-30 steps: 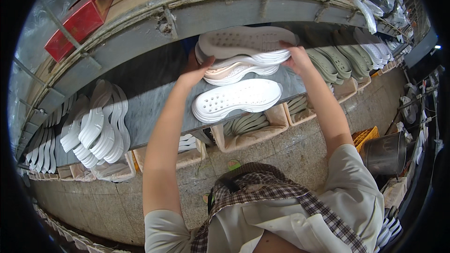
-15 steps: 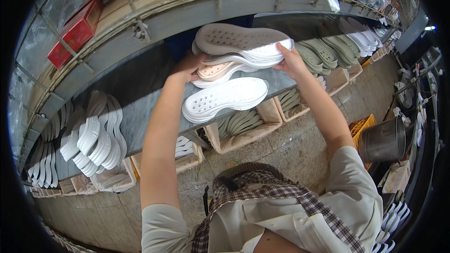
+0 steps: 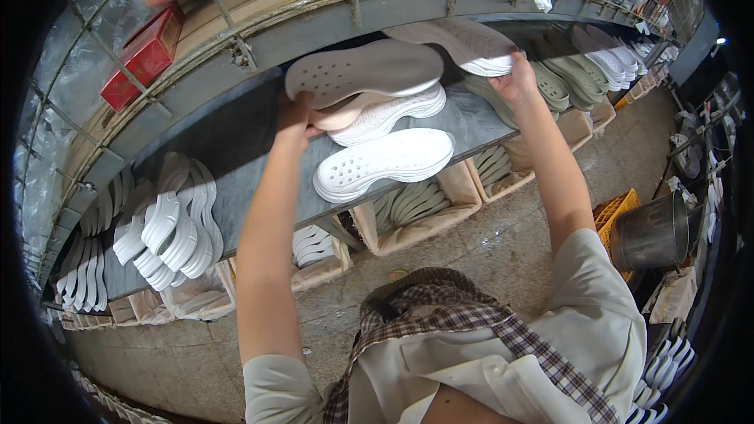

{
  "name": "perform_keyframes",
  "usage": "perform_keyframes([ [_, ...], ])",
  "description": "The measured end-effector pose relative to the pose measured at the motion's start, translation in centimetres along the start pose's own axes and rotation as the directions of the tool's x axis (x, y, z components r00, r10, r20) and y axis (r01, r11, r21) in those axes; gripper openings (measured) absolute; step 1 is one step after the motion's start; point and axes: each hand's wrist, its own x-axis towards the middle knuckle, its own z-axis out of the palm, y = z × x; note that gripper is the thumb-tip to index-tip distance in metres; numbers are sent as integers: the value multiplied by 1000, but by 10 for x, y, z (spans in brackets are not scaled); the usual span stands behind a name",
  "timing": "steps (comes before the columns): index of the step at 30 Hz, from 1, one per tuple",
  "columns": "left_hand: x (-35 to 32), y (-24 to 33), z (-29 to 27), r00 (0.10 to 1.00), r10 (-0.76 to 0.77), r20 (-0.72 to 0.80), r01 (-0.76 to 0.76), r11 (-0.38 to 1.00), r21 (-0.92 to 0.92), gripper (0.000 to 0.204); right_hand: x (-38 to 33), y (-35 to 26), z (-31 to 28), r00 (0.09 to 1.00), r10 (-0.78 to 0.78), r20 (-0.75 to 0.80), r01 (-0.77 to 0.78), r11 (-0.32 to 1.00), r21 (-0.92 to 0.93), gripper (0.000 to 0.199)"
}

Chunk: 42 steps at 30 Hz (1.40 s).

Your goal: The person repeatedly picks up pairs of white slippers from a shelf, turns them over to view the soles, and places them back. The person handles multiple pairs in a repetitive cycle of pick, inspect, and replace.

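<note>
Grey metal shelf (image 3: 236, 188) under a wire rack, stacked with shoe soles. Nearest on shelf, white perforated sole (image 3: 385, 161), untouched. Just above, left hand (image 3: 294, 114) pinching grey sole (image 3: 365, 72) at its heel. Farther right, right hand (image 3: 514, 78) curled around pale sole stack (image 3: 463, 43).

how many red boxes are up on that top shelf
1. A single red box lies tilted at the left end of the wire-railed top shelf, beside clear plastic wrap. More could be hidden behind the rail or beyond the picture's edge.
</note>
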Motion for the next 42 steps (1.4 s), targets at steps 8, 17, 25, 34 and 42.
perform_keyframes([
  [8,-90,-10,-154,998,-30,-47,10,927,-375,42,30,20,-29,994,-80,-76,49,939,-341,29],
  [17,-179,-8,-192,971,-163,-176,69,892,-446,52,37,114,23,990,-51,129,114,836,-536,42],
  [25,-203,-14,-185,976,-179,-123,96,864,-495,60,-41,123,-2,761,-123,637,606,484,-631,20],
  [34,-196,-5,-144,989,-140,-48,107,902,-417,59,-59,163,61,558,104,824,830,-49,-556,27],
  [42,-193,1,-82,989,-146,15,142,925,-353,58,-153,132,13,610,423,670,-127,887,-445,48],
])
